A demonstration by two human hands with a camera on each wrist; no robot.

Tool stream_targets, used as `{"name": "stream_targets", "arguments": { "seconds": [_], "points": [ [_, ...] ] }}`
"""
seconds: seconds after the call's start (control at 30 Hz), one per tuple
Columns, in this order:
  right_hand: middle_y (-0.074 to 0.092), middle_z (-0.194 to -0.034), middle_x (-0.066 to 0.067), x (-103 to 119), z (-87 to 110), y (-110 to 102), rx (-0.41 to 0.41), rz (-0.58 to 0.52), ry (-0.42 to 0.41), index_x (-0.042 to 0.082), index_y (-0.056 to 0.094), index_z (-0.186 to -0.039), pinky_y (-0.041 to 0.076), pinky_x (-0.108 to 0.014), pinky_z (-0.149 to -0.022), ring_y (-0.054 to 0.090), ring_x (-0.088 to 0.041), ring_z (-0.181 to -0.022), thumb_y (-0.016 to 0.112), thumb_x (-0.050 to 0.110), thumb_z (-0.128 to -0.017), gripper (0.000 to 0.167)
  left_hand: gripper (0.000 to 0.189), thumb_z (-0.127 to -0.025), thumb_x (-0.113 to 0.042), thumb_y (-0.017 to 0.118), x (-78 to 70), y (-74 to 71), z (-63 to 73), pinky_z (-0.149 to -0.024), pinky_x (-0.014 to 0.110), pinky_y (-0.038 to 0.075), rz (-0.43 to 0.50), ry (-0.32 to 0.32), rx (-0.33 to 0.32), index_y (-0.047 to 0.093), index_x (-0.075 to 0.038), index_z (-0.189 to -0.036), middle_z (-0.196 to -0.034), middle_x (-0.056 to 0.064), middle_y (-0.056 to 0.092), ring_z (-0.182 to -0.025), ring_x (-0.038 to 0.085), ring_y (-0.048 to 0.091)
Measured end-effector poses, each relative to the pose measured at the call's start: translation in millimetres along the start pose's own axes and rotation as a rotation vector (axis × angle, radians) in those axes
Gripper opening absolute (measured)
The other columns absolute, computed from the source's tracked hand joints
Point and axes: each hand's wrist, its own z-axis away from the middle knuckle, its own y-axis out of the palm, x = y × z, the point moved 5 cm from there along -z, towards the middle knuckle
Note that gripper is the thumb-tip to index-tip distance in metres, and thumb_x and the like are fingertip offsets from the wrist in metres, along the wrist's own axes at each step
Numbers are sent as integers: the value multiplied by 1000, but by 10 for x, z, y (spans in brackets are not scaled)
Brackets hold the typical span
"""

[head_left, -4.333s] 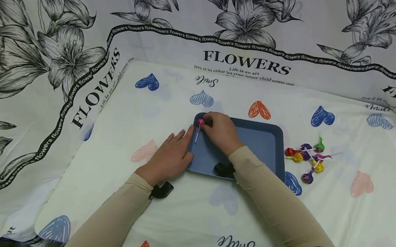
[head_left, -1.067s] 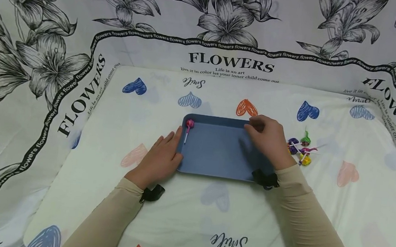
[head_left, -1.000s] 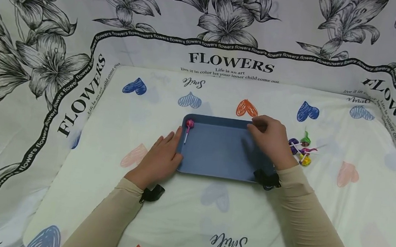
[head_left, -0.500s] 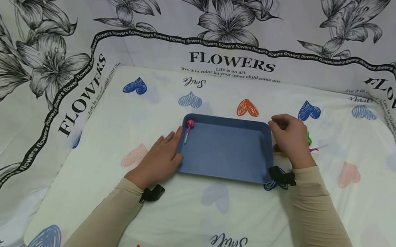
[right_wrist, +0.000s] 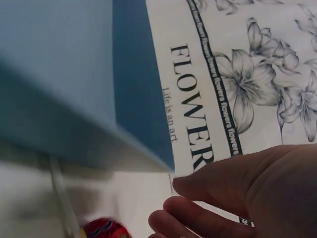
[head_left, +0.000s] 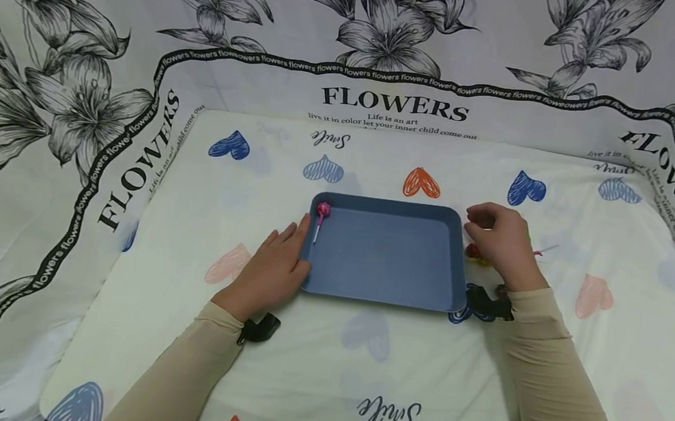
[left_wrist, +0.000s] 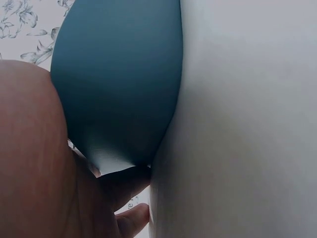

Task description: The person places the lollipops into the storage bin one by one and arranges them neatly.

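Red candy (head_left: 472, 251) lies partly hidden by the right hand (head_left: 507, 245), grip slightly apart, left hand (head_left: 272, 269) likewise

I can read "FLOWERS" in bold black capitals on the white cloth with black line-drawn lilies (head_left: 251, 88), with "Life is an art" and "live it in color let your inner child come out" beneath; its wavy black band (head_left: 401, 77) repeats "flowers". The cream cloth patterned with coloured hearts (head_left: 283, 376) says "Smile", upside down.

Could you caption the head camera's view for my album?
One pink lollipop in a blue tray, left hand at its edge, right hand partly hiding more lollipops beside it.
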Motion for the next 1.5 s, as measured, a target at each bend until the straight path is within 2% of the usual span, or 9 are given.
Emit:
{"name": "stream_targets", "arguments": {
  "seconds": [0.17, 0.23, 0.43, 0.53, 0.7, 0.83, 0.93, 1.3, 1.5],
  "points": [
    [68, -128, -28, -77, 22, 29, 74, 47, 10, -4, 62, -139, 57, -54, -91, 76, -35, -96, 61, 21, -103, 43, 75, -104, -28, 38, 2, 14, -8, -131, 52, 10, 11, 9, -6, 6, -12, -170, -173, 9, 25, -162, 29, 19],
    [69, -126, -28, -89, 38, 53, 102, 61, 16, -3, 62, -140, 58, -53, -89, 77, -33, -92, 60, 23, -103, 45, 75, -104, -27, 38, 11, 8, 2, -131, 52, 11, 13, 11, -7, 6, -12, -170, -173, 10, 26, -162, 30, 19],
    [68, -128, -30, -91, 70, 56, 118, 125, -2, -4, 64, -138, 54, -61, -94, 66, -44, -115, 57, 24, -102, 46, 76, -104, -27, 39, 28, -11, 13, -131, 53, 10, 13, 22, -10, 6, -11, -170, -173, 11, 26, -162, 31, 20],
    [66, -131, -31, -84, 78, 30, 115, 178, -20, -6, 66, -135, 52, -62, -95, 61, -48, -121, 57, 20, -99, 45, 76, -104, -28, 39, 23, -13, -8, -131, 53, 10, 17, 31, -7, 5, -12, -170, -173, 11, 26, -162, 30, 19],
    [67, -129, -31, -82, 72, 22, 122, 253, -45, -8, 66, -133, 53, -61, -93, 64, -46, -115, 60, 13, -95, 44, 75, -104, -27, 38, 18, -33, -57, -131, 51, 10, 13, 42, -14, 5, -13, -170, -172, 11, 27, -162, 28, 18],
    [70, -122, -28, -112, 81, 72, 148, 282, -20, -7, 65, -135, 54, -56, -89, 66, -41, -106, 62, 12, -96, 43, 76, -105, -28, 39, 42, -7, -50, -131, 53, 10, 14, 39, -17, 5, -12, -170, -172, 10, 27, -162, 29, 18],
    [70, -121, -28, -128, 92, 102, 168, 287, 2, -7, 63, -136, 55, -56, -89, 67, -41, -106, 61, 10, -97, 43, 76, -104, -28, 40, 59, 26, -27, -131, 53, 10, 18, 29, -15, 5, -13, -170, -172, 10, 26, -162, 29, 18],
    [70, -121, -32, -111, 74, 39, 113, 256, -40, -12, 67, -130, 54, -60, -95, 66, -45, -109, 62, 9, -97, 39, 77, -103, -28, 40, 61, 46, -28, -131, 52, 10, 16, 30, -25, 5, -13, -170, -173, 9, 26, -162, 28, 18],
    [72, -115, -30, -64, 82, -25, 68, 220, -55, -11, 69, -126, 58, -56, -87, 69, -42, -102, 66, 13, -98, 37, 77, -103, -28, 40, 62, 42, -22, -131, 52, 10, 12, 21, -17, 5, -12, -170, -172, 10, 26, -162, 29, 18]
  ]
}}
